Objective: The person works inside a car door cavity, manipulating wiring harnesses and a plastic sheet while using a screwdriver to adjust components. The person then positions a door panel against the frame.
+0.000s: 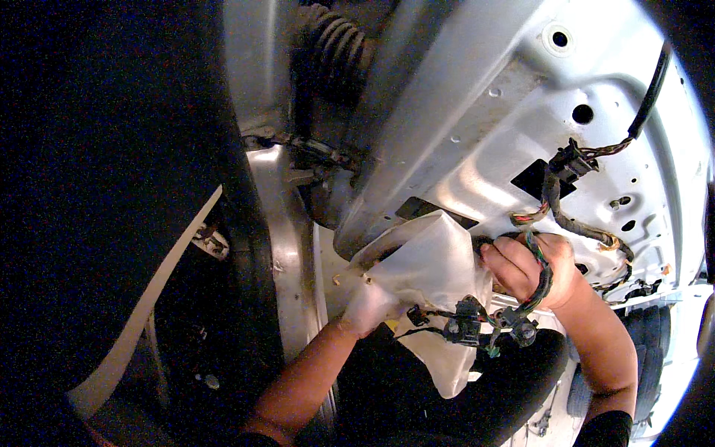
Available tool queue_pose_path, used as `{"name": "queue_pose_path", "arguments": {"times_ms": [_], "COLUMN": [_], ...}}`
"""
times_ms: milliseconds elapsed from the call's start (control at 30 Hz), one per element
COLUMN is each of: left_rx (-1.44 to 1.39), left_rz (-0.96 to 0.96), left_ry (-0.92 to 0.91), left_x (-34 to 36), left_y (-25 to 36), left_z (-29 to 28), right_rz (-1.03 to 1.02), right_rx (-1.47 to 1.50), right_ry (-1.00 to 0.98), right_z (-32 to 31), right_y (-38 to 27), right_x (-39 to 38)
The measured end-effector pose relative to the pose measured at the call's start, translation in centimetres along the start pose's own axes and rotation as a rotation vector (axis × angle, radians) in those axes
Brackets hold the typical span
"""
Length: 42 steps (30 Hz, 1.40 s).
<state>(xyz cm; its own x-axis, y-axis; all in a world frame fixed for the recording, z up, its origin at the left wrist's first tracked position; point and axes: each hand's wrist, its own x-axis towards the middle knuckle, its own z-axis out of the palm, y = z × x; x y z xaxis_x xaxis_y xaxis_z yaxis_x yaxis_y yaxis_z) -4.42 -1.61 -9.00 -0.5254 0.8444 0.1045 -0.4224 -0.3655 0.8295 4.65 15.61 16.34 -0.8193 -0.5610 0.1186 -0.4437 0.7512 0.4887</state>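
Right hand we've got closed around the wire bundle, connectors dangling below it. Left hand grips the translucent plastic sheet, held w/ fingers bunched under it. Both sit against the silver door panel; black rubber boot up top, seat below.

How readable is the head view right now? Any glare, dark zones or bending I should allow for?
Head view: glare washes out the left hand and the translucent plastic sheet; the whole left side is near black; the white metal panel bends toward the rim from fisheye; the right hand and wire harness are evenly lit and fairly sharp.
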Motion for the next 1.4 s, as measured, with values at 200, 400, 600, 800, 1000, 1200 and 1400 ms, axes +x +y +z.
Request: {"name": "queue_pose_path", "arguments": {"times_ms": [200, 400, 600, 800, 1000, 1200, 1400], "left_rx": [-0.289, 0.090, -0.086, -0.060, 0.051, -0.025, -0.022], "left_rz": [-0.119, -0.090, -0.012, -0.068, -0.117, -0.128, -0.077], "left_ry": [0.073, 0.111, 0.088, 0.123, 0.111, 0.054, 0.017], "left_x": [0.4, 0.4, 0.4, 0.5, 0.3, 0.5, 0.3], "left_y": [0.6, 1.0, -0.1, 0.1, -0.5, 0.0, -0.8], "left_z": [0.5, 0.4, -0.2, 0.3, -0.2, 0.0, -0.5], "right_rz": [-0.002, 0.022, 0.007, 0.000, 0.002, 0.008, -0.012], "right_rx": [-0.022, 0.006, -0.045, 0.023, -0.013, -0.002, -0.018], "right_ry": [0.014, -0.032, -0.055, 0.032, -0.071, -0.059, -0.062], "right_z": [-0.2, -0.6, -0.3, -0.3, -0.5, -0.4, -0.6], "right_y": [-0.1, -0.1, 0.0, -0.1, 0.1, 0.2, 0.4], "right_x": [0.1, 0.4, -0.4, 0.4, -0.3, -0.7, 0.0]}}
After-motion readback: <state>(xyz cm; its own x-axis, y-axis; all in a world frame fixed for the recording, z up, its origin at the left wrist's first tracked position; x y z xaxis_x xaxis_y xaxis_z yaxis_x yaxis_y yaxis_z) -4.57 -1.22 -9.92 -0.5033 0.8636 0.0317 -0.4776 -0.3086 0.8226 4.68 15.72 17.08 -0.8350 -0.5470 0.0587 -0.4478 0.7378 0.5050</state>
